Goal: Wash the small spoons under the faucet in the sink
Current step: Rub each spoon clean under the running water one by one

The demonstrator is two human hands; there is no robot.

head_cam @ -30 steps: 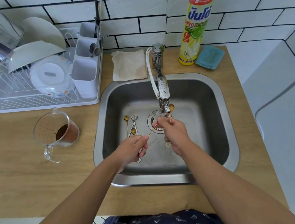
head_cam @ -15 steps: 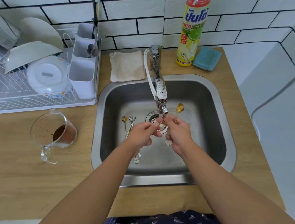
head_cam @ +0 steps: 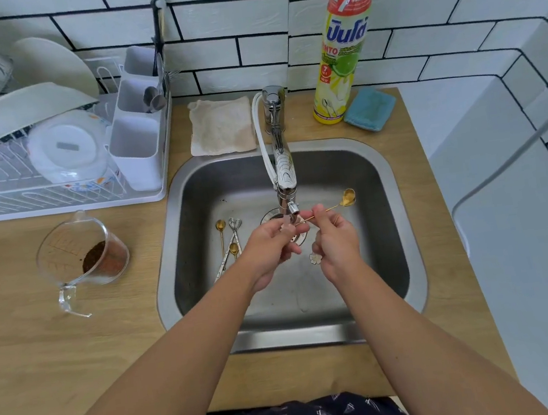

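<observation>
A thin gold spoon (head_cam: 347,197) is held level under the faucet (head_cam: 284,171), its bowl pointing right. My right hand (head_cam: 337,239) pinches its handle near the middle. My left hand (head_cam: 270,247) pinches the handle's other end just below the spout. A second spoon with a white flower end (head_cam: 315,258) hangs below my right hand's fingers. Three more small spoons (head_cam: 230,243), gold and silver, lie on the left floor of the steel sink (head_cam: 402,226).
A dish rack (head_cam: 56,185) with plates and a cutlery holder stands left of the sink. A measuring cup (head_cam: 82,258) with brown grounds sits on the wooden counter. Behind the sink are a folded cloth (head_cam: 221,126), a dish soap bottle (head_cam: 345,43) and a blue sponge (head_cam: 369,109).
Both hands rose toward the spout. The gold spoon turned from steep to nearly level, its bowl swinging out to the right.
</observation>
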